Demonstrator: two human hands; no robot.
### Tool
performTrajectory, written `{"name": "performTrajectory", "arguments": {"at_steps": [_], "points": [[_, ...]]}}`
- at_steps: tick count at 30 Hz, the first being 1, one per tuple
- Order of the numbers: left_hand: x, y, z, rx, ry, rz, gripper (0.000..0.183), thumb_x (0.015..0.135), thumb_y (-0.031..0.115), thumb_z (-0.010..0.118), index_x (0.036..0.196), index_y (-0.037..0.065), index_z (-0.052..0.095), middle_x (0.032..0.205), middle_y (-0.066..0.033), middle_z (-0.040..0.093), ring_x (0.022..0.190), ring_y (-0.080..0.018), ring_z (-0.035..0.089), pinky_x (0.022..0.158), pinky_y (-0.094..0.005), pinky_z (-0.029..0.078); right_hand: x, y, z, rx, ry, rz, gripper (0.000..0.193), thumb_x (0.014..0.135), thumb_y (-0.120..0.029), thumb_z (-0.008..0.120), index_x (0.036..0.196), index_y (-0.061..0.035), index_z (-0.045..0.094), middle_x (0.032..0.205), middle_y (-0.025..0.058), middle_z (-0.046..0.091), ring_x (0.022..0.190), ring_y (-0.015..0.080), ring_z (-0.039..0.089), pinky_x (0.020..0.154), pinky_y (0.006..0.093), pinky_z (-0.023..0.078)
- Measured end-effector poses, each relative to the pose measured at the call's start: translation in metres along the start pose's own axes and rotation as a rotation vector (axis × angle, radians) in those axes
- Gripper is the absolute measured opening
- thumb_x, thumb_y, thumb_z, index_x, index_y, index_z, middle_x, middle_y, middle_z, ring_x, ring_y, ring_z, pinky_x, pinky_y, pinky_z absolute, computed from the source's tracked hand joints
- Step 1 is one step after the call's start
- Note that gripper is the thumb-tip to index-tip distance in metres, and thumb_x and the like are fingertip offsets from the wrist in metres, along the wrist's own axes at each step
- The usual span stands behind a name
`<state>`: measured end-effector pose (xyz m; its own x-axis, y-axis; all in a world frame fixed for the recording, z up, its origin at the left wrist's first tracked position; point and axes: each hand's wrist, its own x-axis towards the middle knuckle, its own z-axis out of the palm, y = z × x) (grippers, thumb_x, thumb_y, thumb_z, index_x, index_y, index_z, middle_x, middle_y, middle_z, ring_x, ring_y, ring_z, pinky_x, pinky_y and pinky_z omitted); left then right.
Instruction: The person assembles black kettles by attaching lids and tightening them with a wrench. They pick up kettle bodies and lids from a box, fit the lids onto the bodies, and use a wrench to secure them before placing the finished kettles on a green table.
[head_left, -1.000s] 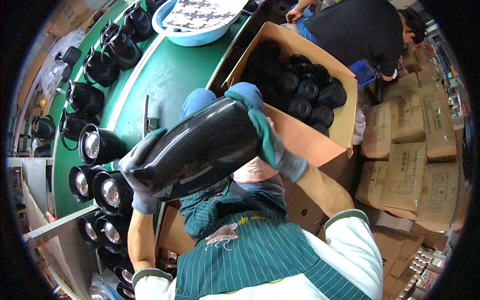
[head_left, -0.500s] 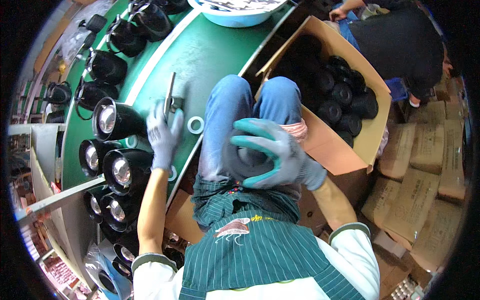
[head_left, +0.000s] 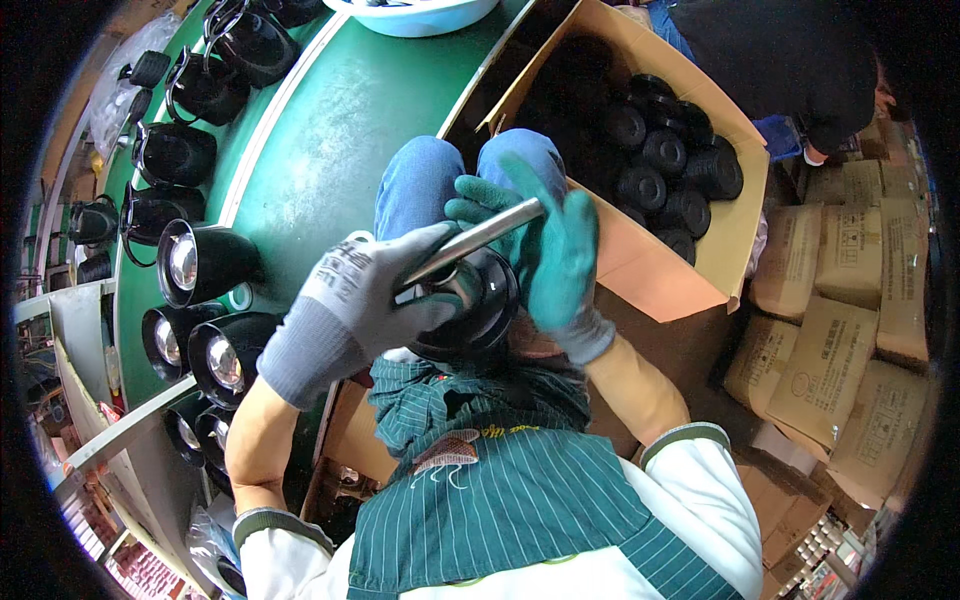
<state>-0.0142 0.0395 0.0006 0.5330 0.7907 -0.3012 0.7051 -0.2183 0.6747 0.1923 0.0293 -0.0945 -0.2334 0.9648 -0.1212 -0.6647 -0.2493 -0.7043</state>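
Change since half a second ago: the left hand point(head_left: 375, 295) has come off the green bench and is now closed around a metal rod tool point(head_left: 480, 235). Back then it lay flat by a tool on the bench edge. A second ago both hands carried a big black housing up in the air. Now the black lamp housing point(head_left: 470, 310) sits low on the lap, open end up, right under the left hand.

The right hand point(head_left: 555, 255) (green glove) is open, fingers spread, palm against the far side of the housing and touching the rod's upper end. Whether it actually grips anything I cannot tell.

My read: pickup phase is done, tool work on the housing is starting, and the rod tip looks to be at the housing rim.

Room, all relative to the housing:
- Left: the green bench point(head_left: 340, 130) edge is close, with finished lamps point(head_left: 195, 265) in a row along its left side. Tight.
- Right: the open cardboard box point(head_left: 690, 270) of black caps point(head_left: 665, 160), its flap just beside the right hand.
- Beyond: the knees, then a white basin point(head_left: 420, 15) at the far end of the bench.
- Near side: striped apron point(head_left: 500, 500), no slack.
- Another person's dark sleeve point(head_left: 800, 70) is past the box, well apart.

Free room is mostly straight up.
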Motion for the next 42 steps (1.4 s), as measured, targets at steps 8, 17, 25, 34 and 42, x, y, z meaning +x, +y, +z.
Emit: {"name": "performTrajectory", "arguments": {"at_steps": [8,17,25,34,42], "points": [[-0.006,0.048,0.073,0.577,0.209,-0.331,0.079,0.094,0.052,0.061,0.149,-0.001,0.040,0.093,-0.0182,0.068,0.086,-0.0339,0.073,0.074,-0.0422,0.059,0.062,0.022,-0.053,0.202,-0.187,0.419,0.043,0.103,-0.028,0.058,0.136,-0.0002,0.056,0.085,0.0121,0.074,0.078,0.0243,0.074,0.070,0.0344,0.061],[0.019,-0.050,0.040,-0.435,0.321,0.224,0.055,0.106,0.030,0.035,0.152,0.001,0.042,0.121,-0.0257,0.068,0.108,-0.0379,0.068,0.095,-0.0395,0.051,-0.055,-0.023,-0.035,-0.523,-0.397,-0.071,0.034,0.093,-0.033,0.058,0.100,-0.0013,0.067,0.080,0.0071,0.066,0.092,0.0262,0.065,0.107,0.0478,0.045],[0.133,-0.045,0.069,-0.321,0.244,0.714,0.045,0.105,0.034,0.045,0.135,0.005,0.062,0.101,-0.0159,0.074,0.096,-0.0320,0.070,0.090,-0.0416,0.053,-0.043,-0.016,0.056,-1.260,-1.420,-0.310,0.041,0.083,-0.048,0.066,0.064,-0.0112,0.061,0.057,0.0023,0.048,0.058,0.0234,0.055,0.075,0.0463,0.052],[0.158,-0.092,0.078,-0.030,0.318,1.000,0.039,0.104,0.022,0.050,0.141,0.010,0.056,0.108,-0.0182,0.069,0.096,-0.0300,0.068,0.088,-0.0418,0.054,-0.012,-0.003,0.079,-1.129,-1.251,-0.402,0.040,0.083,-0.050,0.069,0.088,-0.0098,0.069,0.074,0.0072,0.064,0.076,0.0266,0.064,0.096,0.0496,0.050],[0.057,-0.188,0.007,-1.055,0.714,-0.350,0.098,0.095,0.083,0.020,0.137,0.004,0.060,0.063,-0.0016,0.058,0.051,-0.0089,0.044,0.046,-0.0239,0.031,-0.065,-0.019,-0.011,-1.398,-0.277,-0.176,0.106,0.077,-0.067,0.077,0.156,-0.0077,0.036,0.158,0.0268,0.033,0.145,0.0410,0.038,0.118,0.0547,0.031]]}}
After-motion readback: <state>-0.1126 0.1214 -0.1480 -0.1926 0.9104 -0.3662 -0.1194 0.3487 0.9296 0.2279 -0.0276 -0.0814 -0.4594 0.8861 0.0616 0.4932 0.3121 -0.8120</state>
